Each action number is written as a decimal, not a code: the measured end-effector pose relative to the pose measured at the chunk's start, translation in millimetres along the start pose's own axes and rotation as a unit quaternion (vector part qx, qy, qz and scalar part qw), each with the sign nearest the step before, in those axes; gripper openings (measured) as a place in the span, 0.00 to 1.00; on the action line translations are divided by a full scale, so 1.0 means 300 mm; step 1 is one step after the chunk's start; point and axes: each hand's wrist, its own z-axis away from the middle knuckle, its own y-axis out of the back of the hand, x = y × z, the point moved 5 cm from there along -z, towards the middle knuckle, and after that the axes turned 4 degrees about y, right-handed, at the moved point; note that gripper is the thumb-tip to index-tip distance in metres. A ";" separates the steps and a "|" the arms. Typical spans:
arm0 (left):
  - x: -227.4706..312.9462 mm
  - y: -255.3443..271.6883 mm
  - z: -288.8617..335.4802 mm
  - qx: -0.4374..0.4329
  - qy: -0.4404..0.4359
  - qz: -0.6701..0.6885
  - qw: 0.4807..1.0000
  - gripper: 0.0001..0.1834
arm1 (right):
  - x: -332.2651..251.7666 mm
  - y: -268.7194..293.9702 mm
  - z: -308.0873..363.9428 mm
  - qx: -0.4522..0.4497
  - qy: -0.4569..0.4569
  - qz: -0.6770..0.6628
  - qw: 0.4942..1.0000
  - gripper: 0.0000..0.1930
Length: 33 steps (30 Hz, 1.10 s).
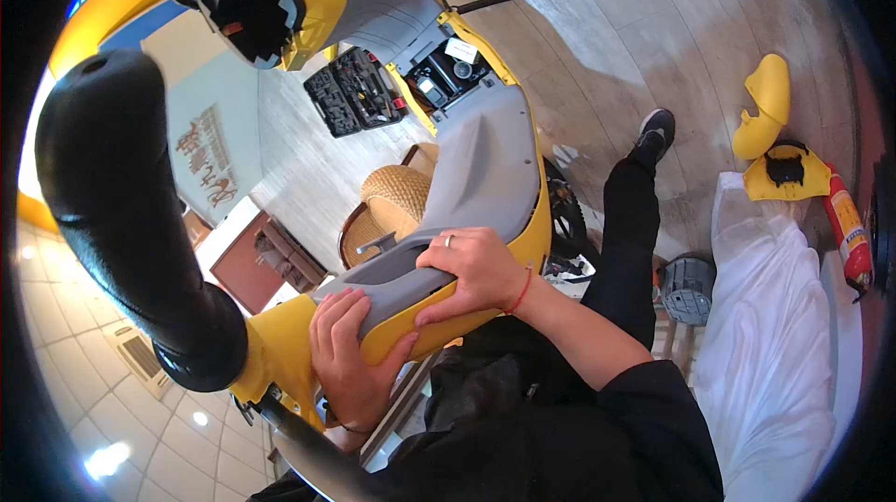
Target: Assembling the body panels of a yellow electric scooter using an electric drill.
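Observation:
A yellow scooter with a grey inner panel (485, 143) fills the middle of the view. My left hand (353, 353) is closed over the panel's near end, its fingers on the grey top and its thumb against the yellow side. Farther right along the same edge, my right hand (476, 269) grips in a similar way, fingers curled over the grey rim and thumb on the yellow. It wears a ring and a red string bracelet. A black handlebar grip (121, 194) looms close at the left. An uncovered compartment (453, 73) in the floorboard shows parts inside.
An open black tool case (355, 96) lies on the floor beyond the scooter, near a wicker chair (397, 194). At right are yellow body panels (767, 105), a red fire extinguisher (847, 231), a white sheet (770, 343) and a grey bucket (687, 287).

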 end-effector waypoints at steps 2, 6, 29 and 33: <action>-0.009 0.003 0.003 0.010 0.001 0.000 1.000 0.31 | 0.000 -0.004 -0.004 -0.007 -0.004 -0.002 1.000 0.29; -0.008 -0.004 0.003 0.006 0.002 0.010 1.000 0.31 | 0.011 -0.012 -0.004 -0.038 -0.023 -0.003 0.999 0.28; -0.036 -0.004 0.033 -0.016 0.057 0.019 0.998 0.32 | 0.609 0.105 0.313 0.084 -0.307 0.003 0.948 0.24; -0.015 -0.003 0.023 -0.014 0.055 0.008 0.998 0.31 | 0.713 0.093 0.338 0.157 -0.336 -0.113 0.922 0.22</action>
